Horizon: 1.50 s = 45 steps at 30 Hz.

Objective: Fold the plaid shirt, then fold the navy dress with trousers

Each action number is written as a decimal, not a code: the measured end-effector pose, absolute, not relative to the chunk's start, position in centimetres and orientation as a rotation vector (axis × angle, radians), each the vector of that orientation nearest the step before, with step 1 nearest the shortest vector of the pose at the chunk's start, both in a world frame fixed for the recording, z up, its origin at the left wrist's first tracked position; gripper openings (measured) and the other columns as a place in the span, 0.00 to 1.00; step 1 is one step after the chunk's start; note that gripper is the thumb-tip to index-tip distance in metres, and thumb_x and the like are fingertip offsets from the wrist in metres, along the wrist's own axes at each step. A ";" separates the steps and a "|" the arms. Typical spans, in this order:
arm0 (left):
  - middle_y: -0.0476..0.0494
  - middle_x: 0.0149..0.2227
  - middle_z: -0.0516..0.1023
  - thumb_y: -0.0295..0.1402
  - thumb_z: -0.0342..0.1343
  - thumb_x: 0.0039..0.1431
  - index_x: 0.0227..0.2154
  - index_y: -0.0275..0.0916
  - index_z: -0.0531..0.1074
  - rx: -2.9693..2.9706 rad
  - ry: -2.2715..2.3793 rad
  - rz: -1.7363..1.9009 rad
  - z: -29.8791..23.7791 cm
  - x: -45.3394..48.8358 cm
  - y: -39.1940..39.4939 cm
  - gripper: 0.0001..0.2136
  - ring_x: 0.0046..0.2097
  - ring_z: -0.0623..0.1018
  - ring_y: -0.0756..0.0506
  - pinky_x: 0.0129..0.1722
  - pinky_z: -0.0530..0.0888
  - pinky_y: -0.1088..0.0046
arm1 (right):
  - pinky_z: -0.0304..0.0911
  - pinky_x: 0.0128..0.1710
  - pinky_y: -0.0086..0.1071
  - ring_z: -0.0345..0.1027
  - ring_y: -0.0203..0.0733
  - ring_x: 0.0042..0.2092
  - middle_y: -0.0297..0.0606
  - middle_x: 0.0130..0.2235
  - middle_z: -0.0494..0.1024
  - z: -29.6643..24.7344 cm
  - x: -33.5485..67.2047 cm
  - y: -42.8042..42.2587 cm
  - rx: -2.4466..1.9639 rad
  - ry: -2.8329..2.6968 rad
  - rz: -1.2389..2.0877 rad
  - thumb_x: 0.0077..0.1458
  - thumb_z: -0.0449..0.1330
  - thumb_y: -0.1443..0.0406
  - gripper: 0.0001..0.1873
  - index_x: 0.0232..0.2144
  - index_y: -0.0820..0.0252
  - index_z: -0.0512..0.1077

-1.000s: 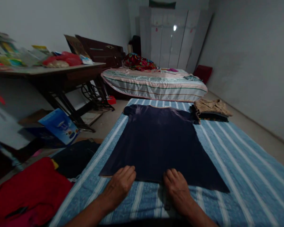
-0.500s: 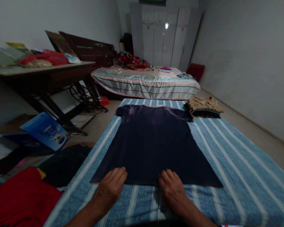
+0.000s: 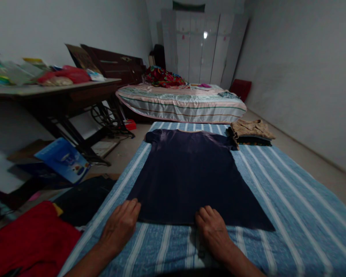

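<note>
A dark navy T-shirt [image 3: 190,173] lies spread flat on a blue and white striped bedsheet [image 3: 291,215]. My left hand [image 3: 121,225] rests flat at the shirt's lower left corner, fingers stretched out on the hem. My right hand [image 3: 212,231] lies flat at the middle of the lower hem, fingertips touching the cloth. Neither hand holds anything.
A folded tan garment on a dark one [image 3: 252,131] sits at the sheet's far right. Red cloth [image 3: 29,240] and dark cloth [image 3: 83,200] lie at the left. A cluttered table [image 3: 54,92] stands left, a second bed [image 3: 181,102] and a wardrobe [image 3: 202,54] behind.
My left hand has slid left along the hem to the shirt's lower left corner. My right hand has stayed at the middle of the hem. The view has shifted slightly.
</note>
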<state>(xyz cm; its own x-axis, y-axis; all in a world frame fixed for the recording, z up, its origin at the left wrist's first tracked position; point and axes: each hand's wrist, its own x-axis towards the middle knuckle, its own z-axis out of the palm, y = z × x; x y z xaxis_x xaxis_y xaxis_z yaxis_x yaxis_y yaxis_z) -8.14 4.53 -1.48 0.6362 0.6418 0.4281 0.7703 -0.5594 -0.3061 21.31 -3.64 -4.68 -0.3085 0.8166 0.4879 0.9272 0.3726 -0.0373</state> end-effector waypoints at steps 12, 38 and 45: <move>0.35 0.41 0.77 0.16 0.40 0.54 0.40 0.32 0.74 -2.350 -1.127 -0.271 -2.9 -10.8 4.8 0.19 0.43 0.74 0.40 0.42 0.68 0.64 | 0.53 0.32 0.36 0.56 0.44 0.35 0.38 0.32 0.67 -5.2 21.2 -3.9 -1.539 -2.256 -0.364 0.48 0.60 0.73 0.07 0.30 0.60 0.67; 0.38 0.36 0.74 0.20 0.42 0.57 0.36 0.34 0.70 -2.309 -1.046 -0.370 -1.3 -12.1 5.3 0.12 0.38 0.73 0.42 0.38 0.69 0.65 | 0.49 0.29 0.34 0.55 0.41 0.32 0.35 0.29 0.67 -4.9 21.6 -3.5 -1.493 -2.171 -0.292 0.42 0.62 0.76 0.12 0.27 0.59 0.66; 0.40 0.34 0.74 0.20 0.42 0.58 0.34 0.35 0.70 -2.327 -1.044 -0.339 -0.3 -11.8 4.6 0.12 0.36 0.73 0.44 0.36 0.68 0.67 | 0.49 0.30 0.34 0.55 0.42 0.33 0.35 0.30 0.67 -5.0 21.9 -3.7 -1.476 -2.171 -0.250 0.44 0.60 0.76 0.10 0.27 0.58 0.66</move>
<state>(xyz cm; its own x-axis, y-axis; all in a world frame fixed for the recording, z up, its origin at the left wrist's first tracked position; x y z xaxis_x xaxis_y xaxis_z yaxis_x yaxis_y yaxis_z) -11.80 4.64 -0.30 0.6646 0.6052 0.4382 0.7472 -0.5394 -0.3881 21.87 -3.73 -4.99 -0.2882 0.8183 0.4973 0.9098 0.3959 -0.1243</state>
